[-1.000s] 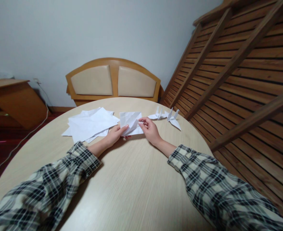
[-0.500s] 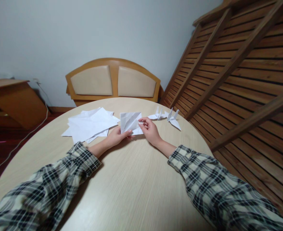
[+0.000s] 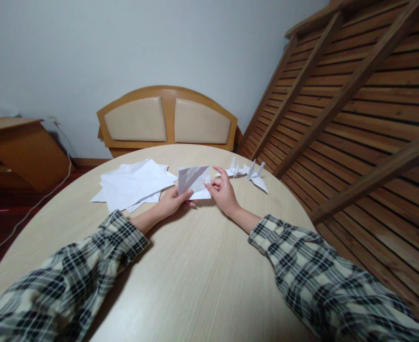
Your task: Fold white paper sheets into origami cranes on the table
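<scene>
A small folded sheet of white paper (image 3: 194, 179), creased across its face, is held up just above the table. My left hand (image 3: 174, 202) grips its lower left corner, thumb in front and fingers behind. At the right edge is my right hand (image 3: 225, 192), its thumb pressed on the paper. Its index finger is raised away from the sheet, and the other fingers are curled, partly hidden. Beyond that hand stand two folded white paper cranes (image 3: 235, 170) (image 3: 256, 176). Left of the held paper lies a loose pile of white paper sheets (image 3: 134, 185).
The round pale wooden table (image 3: 195, 275) carries all the paper. Behind it stands a headboard with cream panels (image 3: 136, 121). A slatted wooden frame (image 3: 355, 109) leans at the right. At the left are a wooden desk (image 3: 20, 152) and a white cable (image 3: 34, 211) on the floor.
My right index finger has lifted off the folded paper and straightened upward, while the thumb stays on it. The left hand keeps its hold, and the paper has tilted slightly.
</scene>
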`<state>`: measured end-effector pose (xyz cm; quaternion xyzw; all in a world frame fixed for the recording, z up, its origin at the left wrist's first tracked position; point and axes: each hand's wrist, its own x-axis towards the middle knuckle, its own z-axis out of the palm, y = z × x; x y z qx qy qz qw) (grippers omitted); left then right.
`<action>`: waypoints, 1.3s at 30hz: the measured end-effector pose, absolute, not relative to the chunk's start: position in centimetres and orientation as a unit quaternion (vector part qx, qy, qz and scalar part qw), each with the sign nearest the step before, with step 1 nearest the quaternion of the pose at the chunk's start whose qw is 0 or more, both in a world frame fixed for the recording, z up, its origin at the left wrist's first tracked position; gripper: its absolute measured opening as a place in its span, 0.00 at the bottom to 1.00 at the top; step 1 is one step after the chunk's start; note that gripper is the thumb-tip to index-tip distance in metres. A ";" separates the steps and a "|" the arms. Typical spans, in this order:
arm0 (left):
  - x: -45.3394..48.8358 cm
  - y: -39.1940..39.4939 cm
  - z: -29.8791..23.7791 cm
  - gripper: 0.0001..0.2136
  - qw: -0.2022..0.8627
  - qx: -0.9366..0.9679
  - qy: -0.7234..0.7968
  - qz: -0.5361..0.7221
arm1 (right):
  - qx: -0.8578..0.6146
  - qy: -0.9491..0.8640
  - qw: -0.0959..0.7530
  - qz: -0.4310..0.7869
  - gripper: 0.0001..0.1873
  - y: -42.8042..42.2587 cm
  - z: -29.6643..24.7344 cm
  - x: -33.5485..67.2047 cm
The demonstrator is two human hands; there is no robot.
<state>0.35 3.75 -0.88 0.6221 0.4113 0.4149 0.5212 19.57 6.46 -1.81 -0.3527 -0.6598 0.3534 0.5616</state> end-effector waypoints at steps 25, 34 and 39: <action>0.2 3.8 -0.7 0.14 0.453 0.667 0.421 0.414 | -0.367 -0.631 0.472 0.493 0.27 5.8 -1.8 18.9; 0.3 3.9 -0.3 0.13 0.458 0.658 0.413 0.432 | -0.374 -0.597 0.495 0.508 0.29 6.3 -2.1 19.1; 0.3 4.2 -0.6 0.13 0.466 0.653 0.406 0.437 | -0.377 -0.584 0.503 0.513 0.30 6.4 -2.1 19.2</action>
